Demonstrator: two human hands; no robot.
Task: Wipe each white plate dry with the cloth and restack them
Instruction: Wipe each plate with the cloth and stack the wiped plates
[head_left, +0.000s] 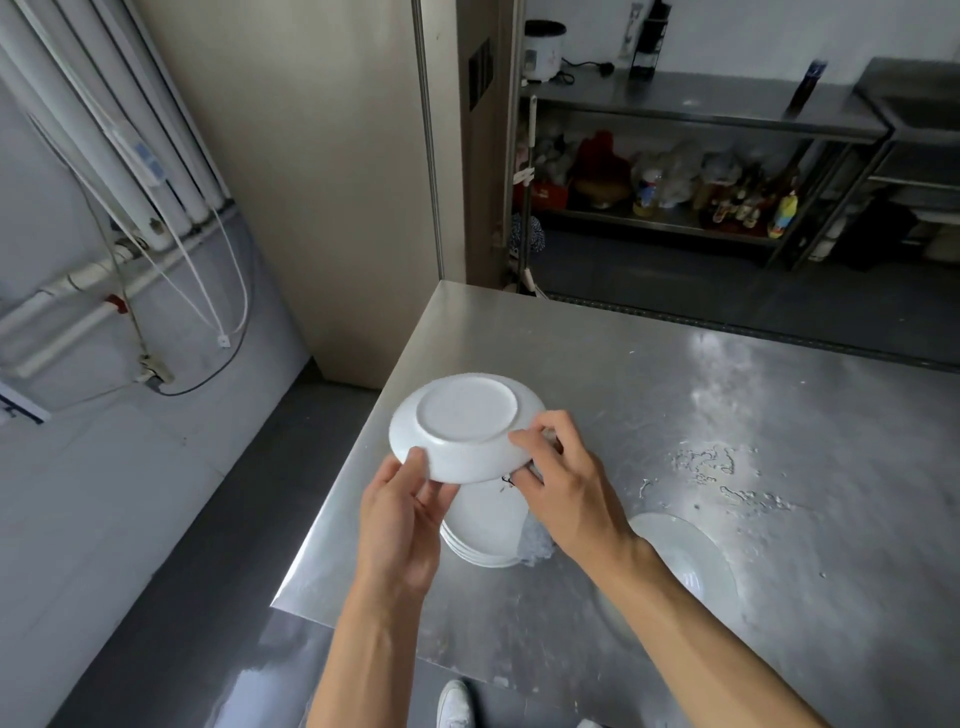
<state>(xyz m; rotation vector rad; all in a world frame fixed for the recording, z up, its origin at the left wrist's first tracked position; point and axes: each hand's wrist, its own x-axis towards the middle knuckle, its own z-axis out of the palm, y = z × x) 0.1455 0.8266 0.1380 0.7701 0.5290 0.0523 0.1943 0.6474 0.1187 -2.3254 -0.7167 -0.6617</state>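
Note:
I hold a white plate (467, 423) upside down above the steel table (649, 405), its underside facing me. My left hand (402, 519) grips its near left rim. My right hand (558, 478) holds the right rim and pinches a pale cloth (535, 540) that hangs down under the plate. Below the held plate sits a stack of white plates (485, 530) near the table's left edge. A single white plate (691, 561) lies right side up on the table, partly behind my right forearm.
Water drops (727, 467) speckle the table to the right of the plates. The table's left edge and near left corner drop to a dark floor, where my white shoe (457, 704) shows. Steel shelving (675, 171) with bottles stands across the aisle.

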